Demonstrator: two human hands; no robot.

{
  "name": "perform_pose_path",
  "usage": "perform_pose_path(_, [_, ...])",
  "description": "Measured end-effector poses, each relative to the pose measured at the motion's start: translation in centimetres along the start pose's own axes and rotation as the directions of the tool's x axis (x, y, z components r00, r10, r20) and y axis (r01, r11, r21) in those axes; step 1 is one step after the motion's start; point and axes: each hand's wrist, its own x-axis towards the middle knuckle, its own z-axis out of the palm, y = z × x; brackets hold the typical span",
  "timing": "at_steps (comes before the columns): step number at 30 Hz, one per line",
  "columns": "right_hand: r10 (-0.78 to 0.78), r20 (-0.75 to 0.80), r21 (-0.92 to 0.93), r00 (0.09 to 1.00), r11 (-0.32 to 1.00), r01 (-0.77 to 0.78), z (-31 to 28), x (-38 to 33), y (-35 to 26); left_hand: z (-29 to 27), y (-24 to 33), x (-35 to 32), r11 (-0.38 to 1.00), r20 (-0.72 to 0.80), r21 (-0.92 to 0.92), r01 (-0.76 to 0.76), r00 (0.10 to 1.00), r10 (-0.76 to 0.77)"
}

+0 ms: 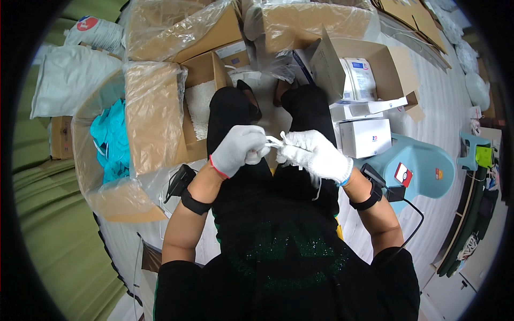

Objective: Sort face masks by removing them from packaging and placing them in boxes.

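Both my hands wear white knit gloves and meet above my lap. My left hand (pixel 240 150) is closed, with thumb and fingers pinching one end of a small white strip (pixel 274 142). Opposite it, my right hand (pixel 315 155) is closed on the other end of the strip. A thin white cord (pixel 319 188) hangs below the right hand. The strip is too small and too covered by the gloves to tell its kind.
At left, a plastic-lined carton (pixel 152 112) stands beside bright teal fabric (pixel 111 140) in another lined carton. An open carton (pixel 393 67) with white packs (pixel 360 79) stands at far right, above a white box (pixel 365 137) and a light-blue plastic seat (pixel 431 160).
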Motion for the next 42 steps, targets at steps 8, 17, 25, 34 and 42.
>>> perform_pose_path(8, [-0.098, -0.04, -0.294, 0.994, 0.952, 0.082, -0.5, 0.4, 1.3, -0.4, 0.9, 1.5, 0.389, 0.33, -0.641, 0.661, 0.696, -0.638])
perform_pose_path(17, [-0.158, -0.011, -0.538, 0.987, 0.833, 0.127, -1.2, 0.2, 0.5, -0.9, 2.6, 3.2, 0.887, 0.306, 0.015, 0.462, 0.842, -0.444])
perform_pose_path(25, [-0.326, -0.071, -0.799, 0.943, 0.584, 0.142, -0.5, 1.1, 0.2, 0.6, 3.5, 3.4, 0.837, 0.222, 0.409, 0.364, 0.85, -0.479])
perform_pose_path(34, [-0.209, -0.228, -0.673, 0.951, 0.74, 0.001, -0.3, 0.6, 0.3, 0.6, 2.5, 2.6, 0.892, 0.151, 0.252, 0.375, 0.895, -0.419])
perform_pose_path(42, [-0.489, -0.097, -0.875, 0.867, 0.458, 0.16, -0.1, 1.1, 0.4, -0.3, 2.7, 2.8, 0.595, 0.403, -0.184, 0.782, 0.612, -0.68])
